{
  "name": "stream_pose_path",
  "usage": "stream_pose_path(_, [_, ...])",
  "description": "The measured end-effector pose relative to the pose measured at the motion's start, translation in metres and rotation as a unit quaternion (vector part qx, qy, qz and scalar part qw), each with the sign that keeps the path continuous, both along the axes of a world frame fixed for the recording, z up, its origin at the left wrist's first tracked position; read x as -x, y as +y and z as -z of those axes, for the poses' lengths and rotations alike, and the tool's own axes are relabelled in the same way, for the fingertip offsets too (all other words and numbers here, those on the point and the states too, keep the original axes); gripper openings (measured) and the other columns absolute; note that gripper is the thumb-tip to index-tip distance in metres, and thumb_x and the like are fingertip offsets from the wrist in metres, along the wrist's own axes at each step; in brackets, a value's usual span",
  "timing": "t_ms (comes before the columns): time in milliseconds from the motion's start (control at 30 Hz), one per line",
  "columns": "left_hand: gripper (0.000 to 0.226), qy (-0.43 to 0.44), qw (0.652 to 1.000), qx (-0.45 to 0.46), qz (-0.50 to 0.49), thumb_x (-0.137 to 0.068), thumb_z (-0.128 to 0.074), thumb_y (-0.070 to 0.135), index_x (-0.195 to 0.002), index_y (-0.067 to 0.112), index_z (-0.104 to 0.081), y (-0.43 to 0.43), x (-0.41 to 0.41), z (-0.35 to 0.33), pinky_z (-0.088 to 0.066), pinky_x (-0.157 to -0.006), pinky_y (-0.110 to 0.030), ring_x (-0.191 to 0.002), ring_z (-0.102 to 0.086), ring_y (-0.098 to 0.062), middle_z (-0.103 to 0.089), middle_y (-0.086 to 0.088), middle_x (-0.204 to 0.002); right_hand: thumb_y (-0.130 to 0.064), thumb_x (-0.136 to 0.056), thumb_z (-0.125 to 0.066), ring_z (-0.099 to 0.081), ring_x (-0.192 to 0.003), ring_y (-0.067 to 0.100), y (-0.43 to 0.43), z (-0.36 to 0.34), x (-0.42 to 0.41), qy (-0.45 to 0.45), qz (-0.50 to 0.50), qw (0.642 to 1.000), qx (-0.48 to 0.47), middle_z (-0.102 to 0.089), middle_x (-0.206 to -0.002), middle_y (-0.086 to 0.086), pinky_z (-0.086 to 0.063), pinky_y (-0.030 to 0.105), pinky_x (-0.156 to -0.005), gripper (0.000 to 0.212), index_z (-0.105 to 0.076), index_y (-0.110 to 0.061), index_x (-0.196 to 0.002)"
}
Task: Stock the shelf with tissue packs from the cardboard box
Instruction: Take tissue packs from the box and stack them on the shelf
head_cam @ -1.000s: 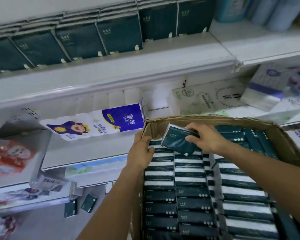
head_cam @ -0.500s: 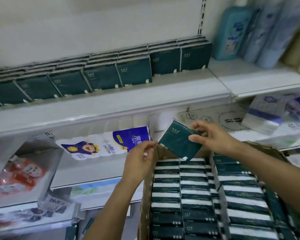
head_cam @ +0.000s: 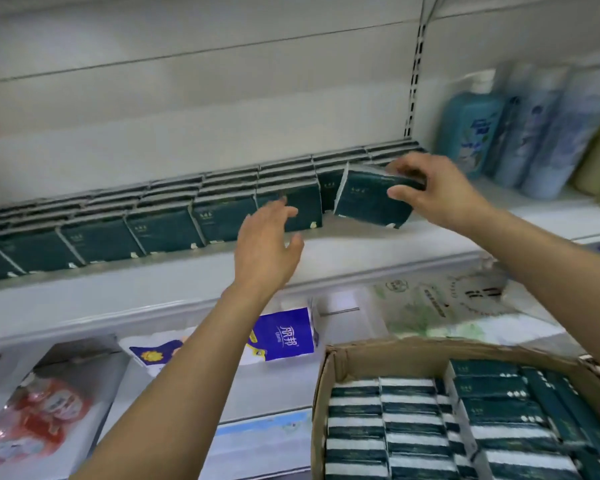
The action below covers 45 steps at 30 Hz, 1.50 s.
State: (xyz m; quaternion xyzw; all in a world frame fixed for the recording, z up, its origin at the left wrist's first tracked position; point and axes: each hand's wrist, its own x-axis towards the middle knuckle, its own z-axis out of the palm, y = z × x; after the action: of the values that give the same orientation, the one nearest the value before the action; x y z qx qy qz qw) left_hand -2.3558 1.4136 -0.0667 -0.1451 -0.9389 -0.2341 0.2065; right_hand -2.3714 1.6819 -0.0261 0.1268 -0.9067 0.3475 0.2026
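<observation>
My right hand (head_cam: 433, 195) grips a dark green tissue pack (head_cam: 368, 199) by its top edge, tilted, at the right end of the row of matching green packs (head_cam: 163, 230) standing on the white shelf (head_cam: 326, 258). My left hand (head_cam: 267, 244) hovers with relaxed fingers spread in front of the row, just left of the held pack, holding nothing. The cardboard box (head_cam: 329, 368) sits at the lower right, filled with several rows of green tissue packs (head_cam: 409, 431).
Blue and pale bottles (head_cam: 475, 129) stand on the shelf section to the right. Below, a blue-and-white paper roll pack (head_cam: 281, 334), a pale green printed pack (head_cam: 430, 306) and red-printed bags (head_cam: 39, 417) lie on lower shelves.
My right hand lifted the pack from above the box up to the shelf row. My left hand let go of the box's edge and rose toward the shelf. The view tilted upward.
</observation>
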Motion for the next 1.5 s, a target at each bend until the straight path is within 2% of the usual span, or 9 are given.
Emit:
stream_pose_path(233, [0.046, -0.01, 0.99, 0.143, -0.011, -0.093, -0.054, 0.027, -0.138, 0.022, -0.048, 0.003, 0.044, -0.007, 0.0, -0.121, -0.038, -0.149, -0.009, -0.016, -0.018, 0.004, -0.16, -0.016, -0.086, -0.071, -0.05, -0.119, 0.024, -0.013, 0.018, 0.068, -0.036, 0.04, 0.992, -0.113, -0.061, -0.117, 0.003, -0.046, 0.043, -0.1, 0.031, -0.063, -0.024, -0.115])
stream_pose_path(467, [0.05, -0.039, 0.992, 0.118, -0.003, -0.093, -0.056, 0.029, -0.141, 0.021, -0.044, 0.0, 0.053, -0.005, -0.006, -0.121, -0.034, -0.146, -0.017, -0.017, -0.022, 0.004, -0.159, -0.019, -0.087, -0.069, -0.047, -0.121, 0.03, -0.031, 0.022, 0.09, -0.047, 0.08, 0.984, -0.152, -0.054, -0.124, 0.008, -0.045, 0.042, -0.1, 0.033, -0.062, -0.024, -0.119])
stream_pose_path(667, [0.049, -0.045, 0.993, 0.113, -0.002, -0.094, -0.056, 0.031, -0.141, 0.021, -0.044, 0.001, 0.054, -0.006, -0.007, -0.12, -0.033, -0.146, -0.018, -0.016, -0.023, 0.005, -0.158, -0.009, -0.092, -0.06, -0.033, -0.128, 0.024, -0.039, 0.027, 0.077, -0.012, 0.094, 0.985, -0.144, -0.041, -0.132, 0.006, -0.034, 0.029, -0.094, 0.031, -0.057, -0.019, -0.121])
stream_pose_path(800, [0.048, -0.038, 0.994, 0.102, -0.002, -0.094, -0.056, 0.029, -0.139, 0.019, -0.046, 0.002, 0.051, -0.006, -0.007, -0.121, -0.034, -0.146, -0.018, -0.017, -0.023, 0.004, -0.159, -0.013, -0.093, -0.059, -0.029, -0.131, 0.024, -0.039, 0.025, 0.066, -0.016, 0.092, 0.982, -0.164, -0.04, -0.136, 0.006, -0.042, 0.038, -0.098, 0.034, -0.057, -0.021, -0.126])
stream_pose_path(933, [0.04, -0.011, 0.999, 0.025, 0.026, -0.092, -0.057, 0.023, -0.132, 0.019, -0.054, 0.008, 0.031, -0.004, -0.022, -0.116, -0.031, -0.142, -0.027, -0.021, -0.032, 0.001, -0.155, -0.014, -0.092, -0.059, -0.025, -0.134, 0.026, -0.036, 0.027, 0.039, 0.025, 0.081, 0.987, -0.135, -0.039, -0.141, 0.006, -0.036, 0.042, -0.107, 0.039, -0.056, -0.019, -0.13])
stream_pose_path(1100, [0.027, -0.024, 0.989, -0.125, 0.081, -0.093, -0.058, 0.02, -0.121, 0.023, -0.061, 0.019, -0.023, 0.017, -0.026, -0.108, -0.021, -0.138, -0.034, -0.009, -0.042, 0.008, -0.148, -0.01, -0.089, -0.06, -0.035, -0.124, 0.024, -0.041, 0.046, -0.017, 0.09, 0.032, 0.991, -0.091, -0.048, -0.131, 0.008, -0.034, 0.03, -0.097, 0.031, -0.063, -0.015, -0.12])
stream_pose_path(1267, [0.023, -0.13, 0.945, -0.29, 0.081, -0.092, -0.06, 0.016, -0.104, 0.035, -0.062, 0.029, -0.081, 0.049, -0.045, -0.095, -0.018, -0.118, -0.051, 0.0, -0.052, 0.016, -0.133, -0.007, -0.089, -0.06, -0.037, -0.121, 0.02, -0.037, 0.076, -0.07, 0.06, -0.012, 0.996, -0.068, -0.051, -0.126, 0.006, -0.027, 0.021, -0.095, 0.028, -0.064, -0.014, -0.116])
stream_pose_path(1367, [0.021, -0.169, 0.941, -0.291, 0.037, -0.091, -0.061, 0.014, -0.106, 0.029, -0.065, 0.031, -0.119, 0.085, -0.044, -0.103, -0.034, -0.12, -0.053, -0.008, -0.053, 0.015, -0.127, -0.006, -0.089, -0.06, -0.04, -0.117, 0.018, -0.029, 0.098, -0.102, 0.014, -0.044, 0.998, -0.052, -0.052, -0.12, 0.004, -0.027, 0.019, -0.095, 0.028, -0.064, -0.015, -0.115])
stream_pose_path(1500, [0.02, -0.178, 0.949, -0.261, -0.007, -0.09, -0.062, 0.013, -0.109, 0.019, -0.067, 0.032, -0.168, 0.126, -0.036, -0.109, -0.035, -0.124, -0.048, -0.008, -0.055, 0.008, -0.129, -0.007, -0.089, -0.06, -0.036, -0.109, 0.005, -0.02, 0.13, -0.148, -0.041, -0.075, 0.995, -0.047, -0.053, -0.116, -0.001, -0.025, 0.009, -0.095, 0.024, -0.066, -0.017, -0.111])
